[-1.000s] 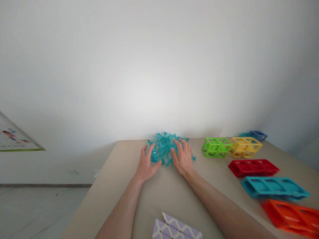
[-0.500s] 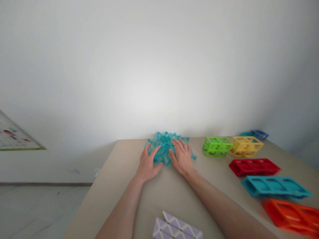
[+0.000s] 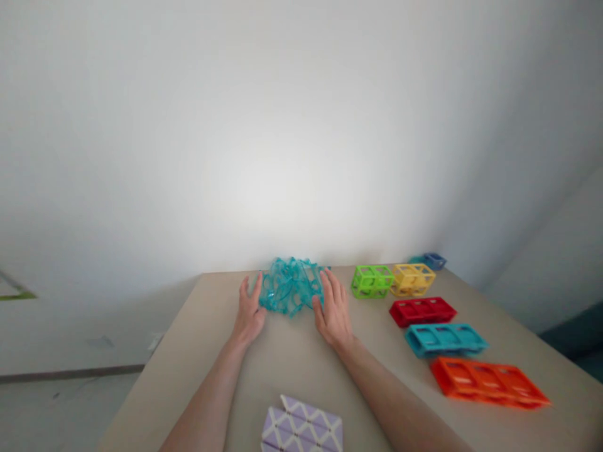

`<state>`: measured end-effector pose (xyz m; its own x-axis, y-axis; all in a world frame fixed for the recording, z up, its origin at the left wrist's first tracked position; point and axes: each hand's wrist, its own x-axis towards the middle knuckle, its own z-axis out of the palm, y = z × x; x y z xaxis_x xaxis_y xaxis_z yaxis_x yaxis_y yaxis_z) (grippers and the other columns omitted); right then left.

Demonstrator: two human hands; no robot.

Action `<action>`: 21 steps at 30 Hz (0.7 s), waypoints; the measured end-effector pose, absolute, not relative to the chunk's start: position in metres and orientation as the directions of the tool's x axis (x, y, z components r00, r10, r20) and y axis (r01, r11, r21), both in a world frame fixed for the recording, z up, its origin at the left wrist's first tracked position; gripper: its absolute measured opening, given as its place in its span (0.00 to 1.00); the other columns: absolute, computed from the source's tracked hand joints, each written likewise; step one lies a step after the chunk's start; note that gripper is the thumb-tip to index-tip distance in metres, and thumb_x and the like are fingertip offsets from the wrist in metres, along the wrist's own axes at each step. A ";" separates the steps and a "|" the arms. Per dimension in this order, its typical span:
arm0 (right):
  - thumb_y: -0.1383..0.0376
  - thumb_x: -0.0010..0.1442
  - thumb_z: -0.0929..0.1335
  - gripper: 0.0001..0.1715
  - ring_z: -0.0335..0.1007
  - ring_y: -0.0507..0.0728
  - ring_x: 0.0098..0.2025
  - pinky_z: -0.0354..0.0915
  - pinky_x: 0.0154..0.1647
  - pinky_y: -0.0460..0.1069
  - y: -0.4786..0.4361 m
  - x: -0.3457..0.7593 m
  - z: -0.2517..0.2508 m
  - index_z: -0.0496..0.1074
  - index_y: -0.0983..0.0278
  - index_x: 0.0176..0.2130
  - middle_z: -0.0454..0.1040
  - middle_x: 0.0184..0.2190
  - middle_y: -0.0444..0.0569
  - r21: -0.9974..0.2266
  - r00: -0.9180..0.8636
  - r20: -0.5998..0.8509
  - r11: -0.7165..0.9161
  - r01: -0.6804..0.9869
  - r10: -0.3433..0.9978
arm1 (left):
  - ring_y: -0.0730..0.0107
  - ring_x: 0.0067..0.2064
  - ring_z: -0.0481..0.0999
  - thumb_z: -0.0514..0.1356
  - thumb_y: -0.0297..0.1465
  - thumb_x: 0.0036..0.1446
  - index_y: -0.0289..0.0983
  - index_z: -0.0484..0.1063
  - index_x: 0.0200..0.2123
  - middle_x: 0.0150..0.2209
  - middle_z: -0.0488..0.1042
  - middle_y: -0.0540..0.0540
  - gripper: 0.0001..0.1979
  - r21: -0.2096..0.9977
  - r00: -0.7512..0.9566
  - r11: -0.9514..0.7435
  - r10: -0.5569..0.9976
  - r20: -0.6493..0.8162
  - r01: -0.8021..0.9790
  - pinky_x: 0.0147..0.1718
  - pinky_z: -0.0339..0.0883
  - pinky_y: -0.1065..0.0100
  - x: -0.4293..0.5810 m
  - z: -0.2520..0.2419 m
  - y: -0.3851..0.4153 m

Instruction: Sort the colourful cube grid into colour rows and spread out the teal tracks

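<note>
Teal see-through plastic lies gathered in a loose heap (image 3: 291, 287) between my two hands at the far end of the worktop (image 3: 277, 351), close to the wall (image 3: 292, 138). My left hand (image 3: 248, 315) rests at the heap's left edge, its fingers spread and the thumb well apart from the forefinger. My right hand (image 3: 333, 314) lies opposite, palm down, its fingers stretched out over the right edge; how firmly either one touches the plastic, I cannot tell. My bare forearms (image 3: 393, 397) reach in from the lower edge of the view, and between them, nearest me, lies a purple-and-white puzzle (image 3: 301, 428) of folded triangles, partly cut off.

Just beyond my right hand stands a green frame (image 3: 372, 281), next to a yellow frame (image 3: 412, 280). In a slanting row toward me follow a red frame (image 3: 422, 312), a blue frame (image 3: 446, 339) and an orange frame (image 3: 490, 382), each with three cells. In the far right corner sits a small dark blue block (image 3: 434, 260), a teal piece (image 3: 416, 259) just beside it. Off to my left, a green-edged poster corner (image 3: 21, 295) shows above the pale floor (image 3: 61, 414).
</note>
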<state>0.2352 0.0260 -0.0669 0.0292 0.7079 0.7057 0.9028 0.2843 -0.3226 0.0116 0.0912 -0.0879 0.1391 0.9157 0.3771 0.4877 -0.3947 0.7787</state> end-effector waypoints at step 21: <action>0.52 0.63 0.63 0.25 0.65 0.61 0.53 0.61 0.56 0.56 -0.147 0.248 -0.052 0.66 0.61 0.54 0.71 0.50 0.54 -0.677 -0.234 0.317 0.393 0.623 0.919 | 0.50 0.63 0.61 0.65 0.41 0.48 0.43 0.66 0.58 0.61 0.64 0.40 0.33 0.800 0.540 -0.468 0.812 0.221 0.376 0.61 0.56 0.52 -0.020 -0.067 -0.093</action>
<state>0.2481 -0.1465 -0.0519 -0.2345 0.9189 0.3173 0.6229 0.3926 -0.6767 -0.0200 -0.0934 -0.0674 0.5397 0.8123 0.2212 0.3760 -0.4677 0.7999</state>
